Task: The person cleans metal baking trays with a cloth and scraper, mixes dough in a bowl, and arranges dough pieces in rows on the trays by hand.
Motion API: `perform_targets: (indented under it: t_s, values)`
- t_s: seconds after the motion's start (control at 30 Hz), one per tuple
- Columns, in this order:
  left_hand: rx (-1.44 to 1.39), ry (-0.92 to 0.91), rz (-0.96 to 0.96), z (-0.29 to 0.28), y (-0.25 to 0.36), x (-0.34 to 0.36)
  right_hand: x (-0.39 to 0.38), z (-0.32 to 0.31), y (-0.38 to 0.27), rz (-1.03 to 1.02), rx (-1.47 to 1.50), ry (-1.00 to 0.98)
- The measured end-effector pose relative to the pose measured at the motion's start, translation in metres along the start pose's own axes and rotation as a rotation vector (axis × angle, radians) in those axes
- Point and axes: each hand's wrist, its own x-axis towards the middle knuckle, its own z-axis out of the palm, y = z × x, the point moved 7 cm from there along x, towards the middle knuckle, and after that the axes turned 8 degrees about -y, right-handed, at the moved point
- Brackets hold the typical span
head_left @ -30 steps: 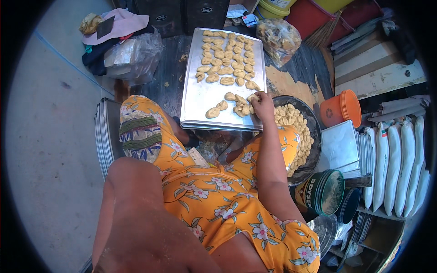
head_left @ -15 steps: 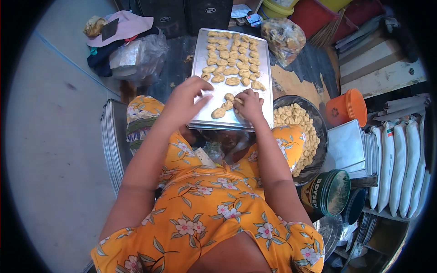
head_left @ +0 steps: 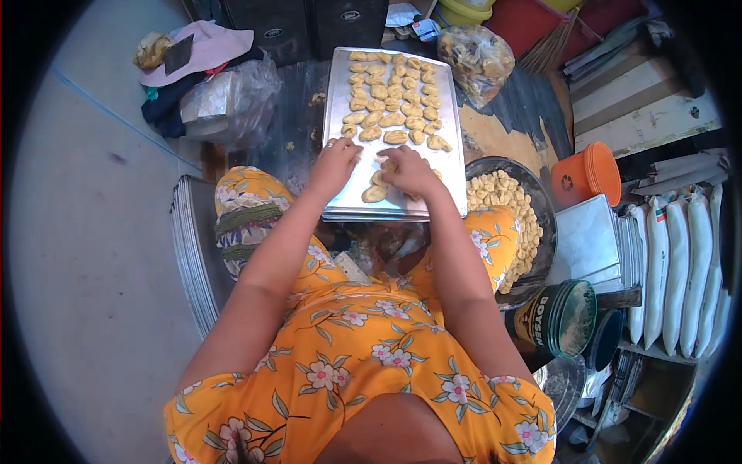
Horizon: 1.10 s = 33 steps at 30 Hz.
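A metal baking tray (head_left: 352,185) rests across my lap, with rows of shaped yellowish dough pieces (head_left: 393,120) over its far part. On its near part my right hand (head_left: 410,172) bends over a few loose dough pieces (head_left: 376,193). Its thumb and fingers close on one of them, mostly hidden under the hand. At the tray's left side is my left hand (head_left: 335,166), wearing a ring. Its fingers are curled together just below the row's leftmost piece; anything inside them is hidden.
To the right of my knee sits a big dark basin (head_left: 546,232) full of small dough lumps (head_left: 502,197). Beyond it are an orange bucket (head_left: 585,175), stacked trays (head_left: 587,240) and a green-rimmed tub (head_left: 572,321). A filled plastic bag (head_left: 477,62) lies past the tray's far right corner.
My left hand has gone from spread fingers to curled ones, lower onto the tray. My right hand has shifted left over the loose dough pieces.
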Motion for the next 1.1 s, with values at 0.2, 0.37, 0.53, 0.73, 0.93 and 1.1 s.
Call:
perform_targets:
  t_s: [0.2,0.37,0.53,0.73,0.93,1.1]
  values:
    - [0.019,0.108,-0.071,-0.005,-0.006,0.002,0.002,0.007,-0.008,-0.085,-0.047,0.015]
    - [0.076,0.101,0.085,-0.013,0.025,0.0,0.022,-0.001,-0.002,0.066,0.207,0.278]
    - [0.222,-0.018,0.125,0.008,0.024,0.007,0.013,-0.01,0.016,-0.011,0.224,0.227]
    - [0.259,-0.018,0.149,0.016,0.029,0.024,0.005,-0.019,0.041,-0.026,0.334,0.379]
    - [0.27,0.054,0.214,0.016,0.049,0.032,-0.033,-0.021,0.019,-0.263,0.087,0.38]
    - [0.226,-0.09,0.267,0.038,0.063,0.044,-0.024,-0.025,0.065,-0.048,0.472,0.472]
